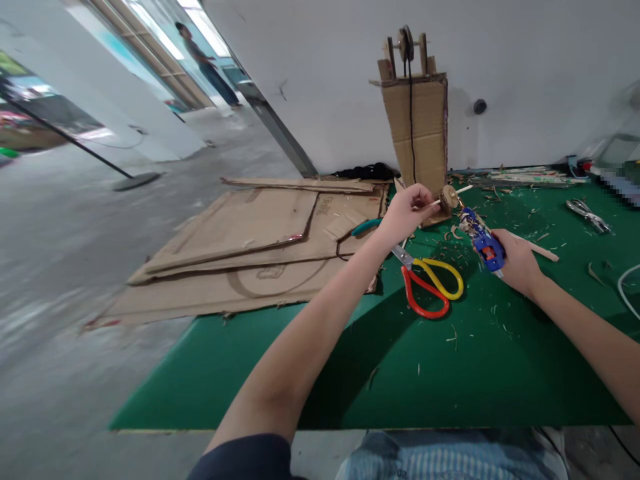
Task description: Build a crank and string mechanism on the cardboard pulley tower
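Pinched in my left hand [407, 212] is a thin wooden stick [464, 189] that runs through a small round cardboard wheel [449, 197]. My right hand [516, 261] is wrapped round a blue hot glue gun [485, 243], its nozzle close to the wheel's lower edge; whether it touches, I cannot tell. Just behind stands an upright cardboard tower [425, 127] with a pulley wheel [405, 44] on top and a black cord [412, 127] hanging from it. Scissors with red and yellow handles [433, 287] lie below my left wrist, their blades partly hidden.
Flat cardboard sheets [240, 233] cover the left of the green table [240, 373]. A teal-handled tool [367, 227] lies partly under my left forearm. Scraps litter the right side, near a bundled cable [587, 215]. A person [205, 63] stands far off at left.
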Available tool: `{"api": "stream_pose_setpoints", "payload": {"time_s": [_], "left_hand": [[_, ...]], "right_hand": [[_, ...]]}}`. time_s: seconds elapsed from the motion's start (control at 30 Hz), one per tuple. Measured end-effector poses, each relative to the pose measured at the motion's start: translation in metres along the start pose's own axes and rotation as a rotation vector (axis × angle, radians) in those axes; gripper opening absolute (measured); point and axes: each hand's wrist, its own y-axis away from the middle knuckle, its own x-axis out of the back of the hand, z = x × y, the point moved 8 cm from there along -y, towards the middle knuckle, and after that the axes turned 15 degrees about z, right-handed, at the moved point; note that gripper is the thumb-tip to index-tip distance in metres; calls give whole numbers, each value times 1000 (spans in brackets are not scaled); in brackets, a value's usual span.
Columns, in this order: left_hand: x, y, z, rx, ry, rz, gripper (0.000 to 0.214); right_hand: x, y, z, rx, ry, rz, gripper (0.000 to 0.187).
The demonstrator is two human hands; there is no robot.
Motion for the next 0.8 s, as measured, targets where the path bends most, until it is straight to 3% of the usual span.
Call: {"api": "stream_pose_setpoints", "payload": {"time_s": [0.8], "left_hand": [[-1,2,5,13,-24,-16,19]], "right_hand": [[-7,4,3,33,22,-26,15]]}}
